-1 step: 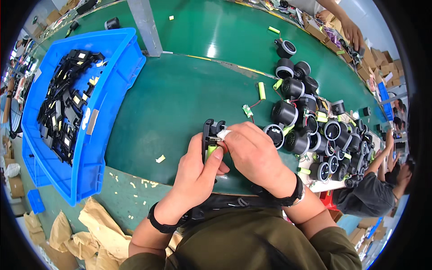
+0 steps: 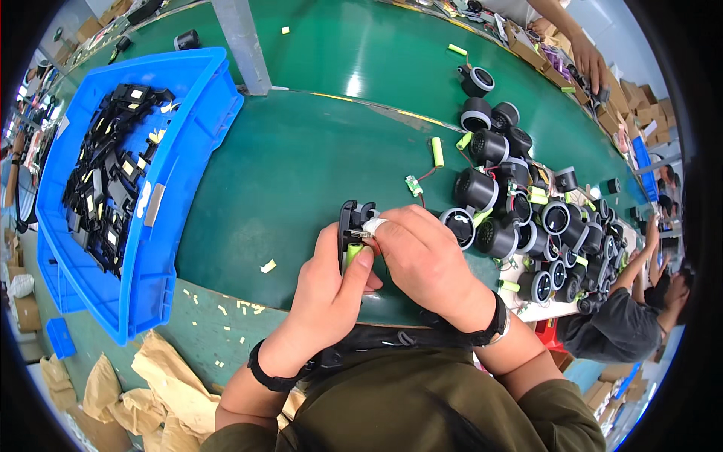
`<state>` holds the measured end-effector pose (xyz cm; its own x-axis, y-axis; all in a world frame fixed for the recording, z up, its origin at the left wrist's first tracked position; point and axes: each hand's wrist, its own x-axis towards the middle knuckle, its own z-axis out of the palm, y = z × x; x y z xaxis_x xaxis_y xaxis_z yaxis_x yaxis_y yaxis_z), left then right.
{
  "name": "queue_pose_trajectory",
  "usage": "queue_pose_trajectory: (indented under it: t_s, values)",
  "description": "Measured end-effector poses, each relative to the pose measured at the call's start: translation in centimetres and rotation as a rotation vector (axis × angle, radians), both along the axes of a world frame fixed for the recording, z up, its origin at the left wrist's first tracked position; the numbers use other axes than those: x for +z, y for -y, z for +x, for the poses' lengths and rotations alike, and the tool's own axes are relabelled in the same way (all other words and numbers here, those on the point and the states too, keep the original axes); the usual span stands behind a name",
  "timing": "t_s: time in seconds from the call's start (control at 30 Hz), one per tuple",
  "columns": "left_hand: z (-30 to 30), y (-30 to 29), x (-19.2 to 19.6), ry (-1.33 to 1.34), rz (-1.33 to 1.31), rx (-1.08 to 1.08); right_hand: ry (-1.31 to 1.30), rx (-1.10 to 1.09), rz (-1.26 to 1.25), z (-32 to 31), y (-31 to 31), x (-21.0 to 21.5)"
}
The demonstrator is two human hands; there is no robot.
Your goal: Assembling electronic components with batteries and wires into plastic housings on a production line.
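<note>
My left hand (image 2: 328, 290) is closed around a black plastic housing (image 2: 348, 218), held upright above the green table in front of me. A yellow-green battery cell (image 2: 354, 251) sits in the housing beside my left thumb. Just above the cell, a small metallic part (image 2: 359, 234) shows. My right hand (image 2: 422, 252) is closed in a pinch at the housing's upper part. Something white (image 2: 373, 224) is at its fingertips; whether it is a wrapping on a finger or a held piece, I cannot tell. Thin wires run below these fingers.
At left stands a blue bin (image 2: 162, 218) of black plastic parts. To the right lie piled black round units (image 2: 497, 237) with grey rims, wires and yellow-green cells. A wired circuit board (image 2: 413, 185) lies near my right hand. A metal post (image 2: 245, 53) rises beyond; co-workers are at right.
</note>
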<state>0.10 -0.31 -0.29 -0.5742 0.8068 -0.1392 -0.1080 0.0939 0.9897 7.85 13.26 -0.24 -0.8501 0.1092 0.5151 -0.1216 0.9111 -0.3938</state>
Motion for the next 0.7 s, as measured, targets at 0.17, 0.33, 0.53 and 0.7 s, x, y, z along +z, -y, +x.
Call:
queue_pose_trajectory:
  t_s: [0.17, 0.33, 0.53, 0.7]
  values:
    - [0.8, 0.2, -0.1, -0.466, -0.127, 0.053, -0.069, -0.034, -0.015, -0.1, 0.7, -0.2]
    - [0.7, -0.1, 0.2, -0.757, -0.181, 0.086, -0.089, -0.016, -0.028, -0.5, 0.3, -0.5]
    - [0.1, -1.7, 0.5, -0.301, -0.151, -0.075, -0.071, -0.029, -0.057, 0.5, -1.3, 0.4]
    - [0.3, -0.3, 0.3, -0.638, -0.087, 0.035, -0.202, 0.185, -0.150, -0.1, -0.5, -0.3]
